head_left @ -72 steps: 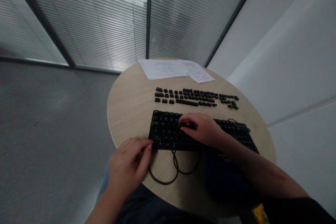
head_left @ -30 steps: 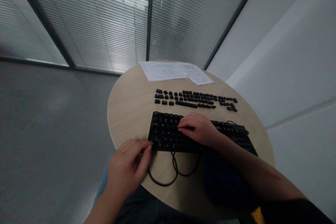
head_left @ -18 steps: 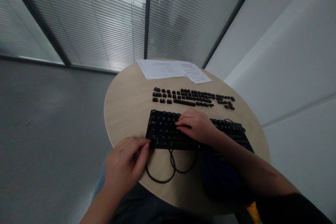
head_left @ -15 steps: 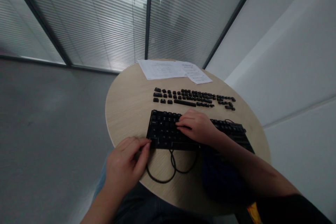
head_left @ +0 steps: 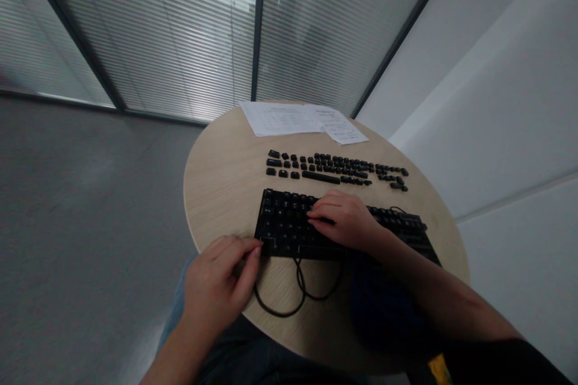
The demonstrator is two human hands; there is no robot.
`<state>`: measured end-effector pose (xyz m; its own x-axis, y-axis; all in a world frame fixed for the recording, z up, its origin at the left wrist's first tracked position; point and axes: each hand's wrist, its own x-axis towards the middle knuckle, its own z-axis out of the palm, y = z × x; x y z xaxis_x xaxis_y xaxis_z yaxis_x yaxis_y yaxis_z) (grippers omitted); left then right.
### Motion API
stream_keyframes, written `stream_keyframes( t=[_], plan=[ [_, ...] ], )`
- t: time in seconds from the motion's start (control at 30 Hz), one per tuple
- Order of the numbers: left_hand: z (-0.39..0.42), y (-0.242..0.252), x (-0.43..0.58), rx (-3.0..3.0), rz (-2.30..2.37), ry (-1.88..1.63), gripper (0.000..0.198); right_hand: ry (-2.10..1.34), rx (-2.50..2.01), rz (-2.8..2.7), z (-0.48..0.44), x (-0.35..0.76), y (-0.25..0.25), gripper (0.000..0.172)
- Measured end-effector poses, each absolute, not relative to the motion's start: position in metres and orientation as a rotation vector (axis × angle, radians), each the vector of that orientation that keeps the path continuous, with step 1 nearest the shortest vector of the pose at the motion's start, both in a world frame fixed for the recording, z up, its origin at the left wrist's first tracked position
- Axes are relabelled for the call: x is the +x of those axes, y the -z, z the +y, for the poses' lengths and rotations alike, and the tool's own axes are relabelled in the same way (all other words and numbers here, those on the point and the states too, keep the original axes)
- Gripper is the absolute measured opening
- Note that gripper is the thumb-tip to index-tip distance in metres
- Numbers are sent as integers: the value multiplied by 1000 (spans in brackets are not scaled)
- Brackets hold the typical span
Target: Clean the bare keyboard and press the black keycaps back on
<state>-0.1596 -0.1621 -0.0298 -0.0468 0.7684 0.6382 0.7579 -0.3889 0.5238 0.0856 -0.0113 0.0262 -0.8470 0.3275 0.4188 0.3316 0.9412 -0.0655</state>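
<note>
A black keyboard [head_left: 289, 222] lies near the front of the table, its upper rows carrying keycaps and its lower left rows showing bare switches. My left hand [head_left: 221, 274] pinches the keyboard's near left corner between thumb and fingertips. Over the middle of the board is my right hand [head_left: 345, 216], fingers closed together and pointing left at the keys; whatever is between the fingertips is too small to make out. Loose black keycaps [head_left: 311, 165] are laid out in rows behind the keyboard. Among them is a long space bar [head_left: 320, 177].
The round wooden table [head_left: 217, 162] holds printed papers [head_left: 289, 118] at its far edge. A black cable [head_left: 280, 314] loops in front of the keyboard. Under my right forearm sits a dark blue object [head_left: 383, 307]. A blind-covered glass partition [head_left: 180, 30] stands behind.
The view has shifted slightly, moving the table a little to the right in the picture. Both hands keep almost the same places on the keyboard.
</note>
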Motion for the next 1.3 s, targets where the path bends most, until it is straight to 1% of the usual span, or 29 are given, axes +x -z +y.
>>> stream_keyframes(
  t=[0.27, 0.43, 0.53, 0.67, 0.87, 0.97, 1.17, 1.3],
  plan=[
    [-162, 32, -160, 2165, 1737, -1462, 10, -75, -546, -2680, -10, 85, -22, 14],
    [-163, 28, -160, 2164, 1730, -1476, 10, -46, -592, -2749, -15, 83, -29, 21],
    [-163, 28, -160, 2156, 1738, -1493, 12, -75, -620, -2801, -19, 83, -36, 20],
    [-165, 30, -159, 2140, 1775, -1447, 14, -122, -735, -2850, -22, 80, -44, 18],
    [-166, 27, -158, 2064, 1848, -1337, 19, -186, -878, -2896, -25, 73, -44, 19],
    [-166, 20, -157, 2037, 1867, -1279, 19, -228, -938, -2895, -25, 74, -42, 20],
    [-156, -8, -144, 1933, 1922, -1249, 19, -268, -885, -2925, -27, 79, -44, 21],
    [-123, -29, -139, 2040, 1880, -1022, 19, -287, -881, -2982, -30, 83, -55, 29]
  ],
)
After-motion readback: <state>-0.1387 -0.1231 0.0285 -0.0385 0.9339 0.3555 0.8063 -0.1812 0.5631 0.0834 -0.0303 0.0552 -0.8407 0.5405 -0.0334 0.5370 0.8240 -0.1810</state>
